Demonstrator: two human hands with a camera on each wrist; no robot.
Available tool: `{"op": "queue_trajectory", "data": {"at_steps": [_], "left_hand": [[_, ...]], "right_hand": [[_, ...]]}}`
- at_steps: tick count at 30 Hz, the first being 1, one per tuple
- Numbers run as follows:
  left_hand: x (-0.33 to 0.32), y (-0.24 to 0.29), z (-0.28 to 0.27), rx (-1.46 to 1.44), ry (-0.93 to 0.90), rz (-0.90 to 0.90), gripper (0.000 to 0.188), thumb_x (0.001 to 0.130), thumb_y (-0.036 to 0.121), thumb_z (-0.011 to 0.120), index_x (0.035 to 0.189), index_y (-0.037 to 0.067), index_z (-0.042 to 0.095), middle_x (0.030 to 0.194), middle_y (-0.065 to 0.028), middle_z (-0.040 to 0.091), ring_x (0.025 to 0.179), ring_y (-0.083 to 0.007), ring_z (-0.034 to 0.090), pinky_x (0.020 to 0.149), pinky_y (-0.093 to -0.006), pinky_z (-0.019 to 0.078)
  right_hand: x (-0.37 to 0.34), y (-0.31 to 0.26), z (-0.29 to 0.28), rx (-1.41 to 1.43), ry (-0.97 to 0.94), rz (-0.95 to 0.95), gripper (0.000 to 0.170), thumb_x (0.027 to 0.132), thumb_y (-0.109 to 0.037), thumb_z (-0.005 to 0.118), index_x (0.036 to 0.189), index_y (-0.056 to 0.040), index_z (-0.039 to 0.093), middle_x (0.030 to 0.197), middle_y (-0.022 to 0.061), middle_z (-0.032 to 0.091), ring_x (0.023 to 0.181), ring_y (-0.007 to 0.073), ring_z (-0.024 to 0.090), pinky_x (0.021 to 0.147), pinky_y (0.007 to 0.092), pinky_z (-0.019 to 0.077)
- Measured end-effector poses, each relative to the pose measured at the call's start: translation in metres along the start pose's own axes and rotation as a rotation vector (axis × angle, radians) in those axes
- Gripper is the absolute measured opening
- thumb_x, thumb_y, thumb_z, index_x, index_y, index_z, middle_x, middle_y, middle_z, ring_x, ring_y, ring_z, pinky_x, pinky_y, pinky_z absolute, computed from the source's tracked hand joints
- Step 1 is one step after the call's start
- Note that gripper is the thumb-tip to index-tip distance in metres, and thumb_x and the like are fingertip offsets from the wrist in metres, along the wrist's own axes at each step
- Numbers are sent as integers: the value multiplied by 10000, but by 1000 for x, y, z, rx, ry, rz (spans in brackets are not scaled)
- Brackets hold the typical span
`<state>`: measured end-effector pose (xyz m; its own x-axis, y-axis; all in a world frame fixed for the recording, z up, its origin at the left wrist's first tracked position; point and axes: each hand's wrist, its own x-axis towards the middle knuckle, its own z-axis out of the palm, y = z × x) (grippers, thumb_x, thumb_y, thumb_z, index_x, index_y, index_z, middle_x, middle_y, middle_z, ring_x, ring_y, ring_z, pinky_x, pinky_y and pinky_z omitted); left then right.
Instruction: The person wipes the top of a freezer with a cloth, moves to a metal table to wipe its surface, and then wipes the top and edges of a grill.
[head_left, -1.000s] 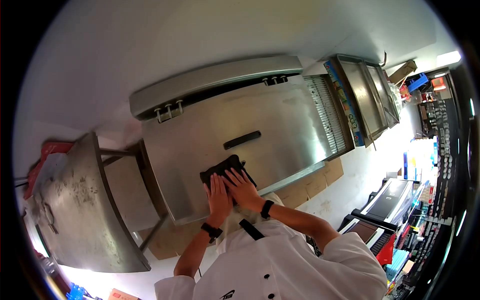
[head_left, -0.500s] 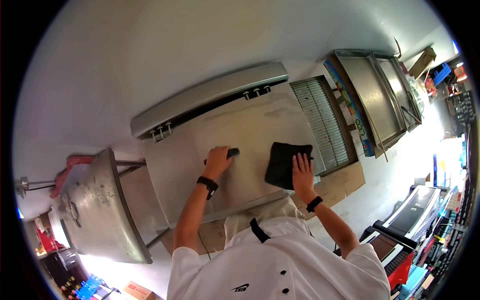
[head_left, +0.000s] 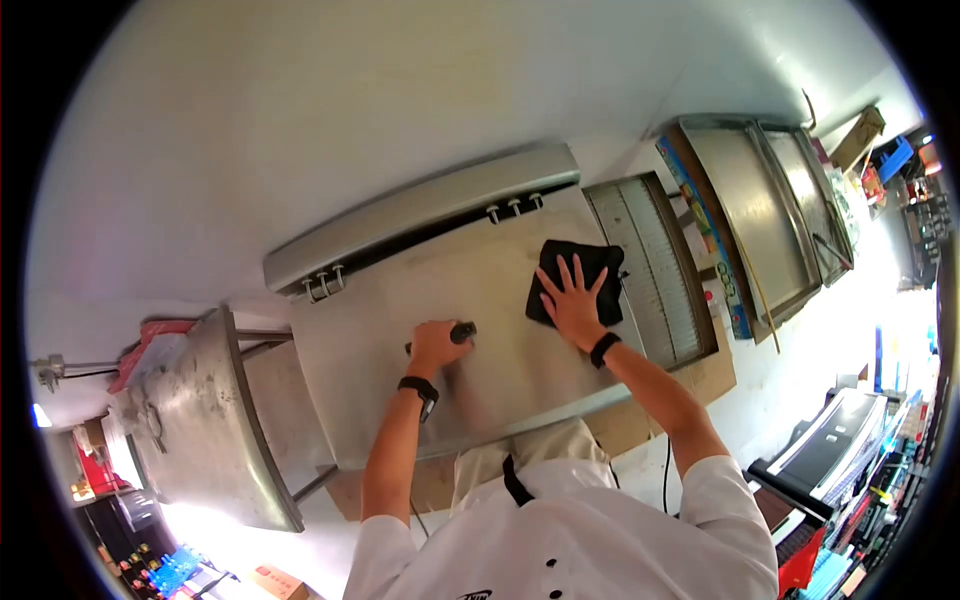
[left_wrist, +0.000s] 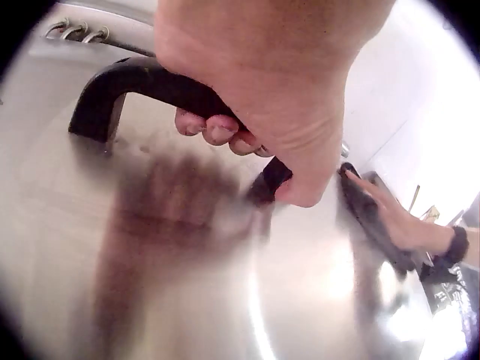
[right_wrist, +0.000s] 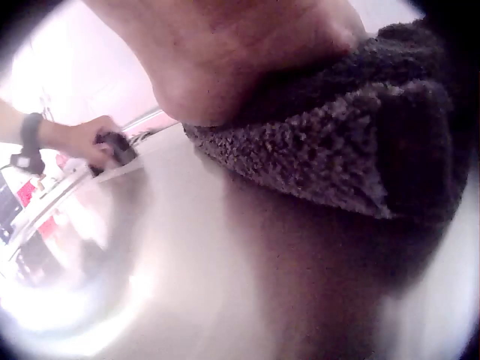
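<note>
My left hand (head_left: 436, 347) grips the black bar handle (left_wrist: 97, 105) fixed to the broad stainless-steel lid (head_left: 400, 285). In the left wrist view its fingers curl under the bar. To the right, my right hand (head_left: 577, 310) lies flat with fingers spread on a folded black cloth (head_left: 552, 256). This cloth rests on the lid near its right edge. In the right wrist view the cloth's fuzzy pile (right_wrist: 322, 150) shows under the palm, while the fingertips are hidden there.
A slatted metal grate (head_left: 655, 270) borders the lid on the right, with steel trays (head_left: 750, 200) beyond it. Behind the lid runs a long metal rail (head_left: 420, 210) with hinges. At the left stands another steel surface (head_left: 200, 420).
Both hands were together on the cloth near the front edge. My left hand moved to the handle and gripped it; my right hand slid the cloth right, then farther back across the lid.
</note>
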<state>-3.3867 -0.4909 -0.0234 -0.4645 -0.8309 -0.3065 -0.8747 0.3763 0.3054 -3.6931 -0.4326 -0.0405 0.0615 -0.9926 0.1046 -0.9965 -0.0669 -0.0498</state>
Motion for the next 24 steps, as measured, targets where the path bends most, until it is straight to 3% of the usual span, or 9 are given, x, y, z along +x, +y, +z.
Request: {"op": "queue_trajectory", "data": {"at_steps": [4,7,9,16,18,24], "left_hand": [[-4,0,3,4,-13,-3,443,746,518,711,1027,176,733,848,-110,733,801,-331,701,733,-446,551],[-9,3,3,-27,67,43,469,781,549,691,999,135,726,825,-133,727,776,-344,694,721,-455,542],[-13,7,2,-44,191,95,462,889,517,609,806,69,688,682,-147,674,673,-343,667,646,-446,526],[-9,14,10,28,279,-1,516,1024,408,465,706,61,678,590,-142,636,551,-335,629,560,-441,503],[-10,16,5,41,212,-28,524,1043,385,435,719,61,688,598,-145,645,553,-328,635,555,-434,504],[-5,7,22,-6,233,-14,548,1046,394,411,721,52,690,626,-147,665,580,-329,655,575,-438,525]], "right_hand": [[100,18,24,-83,111,-4,505,1042,-394,431,1537,-315,372,1577,129,349,1471,417,266,1014,855,111],[119,11,29,-99,127,1,501,1042,-390,419,1535,-307,377,1573,129,357,1463,414,286,1024,845,118],[106,9,27,-42,120,12,506,1037,-381,421,1535,-309,376,1583,124,346,1470,404,271,1045,828,112],[-60,-60,-19,63,-223,-338,522,1000,-411,469,1512,-322,419,1580,101,356,1487,357,241,1063,822,58],[-105,-81,-26,163,-253,-394,522,999,-417,479,1510,-327,421,1577,94,359,1484,344,251,1055,823,69],[-60,-86,-13,106,-205,-375,520,1006,-387,491,1517,-335,410,1583,86,341,1484,340,252,1048,820,82]]}}
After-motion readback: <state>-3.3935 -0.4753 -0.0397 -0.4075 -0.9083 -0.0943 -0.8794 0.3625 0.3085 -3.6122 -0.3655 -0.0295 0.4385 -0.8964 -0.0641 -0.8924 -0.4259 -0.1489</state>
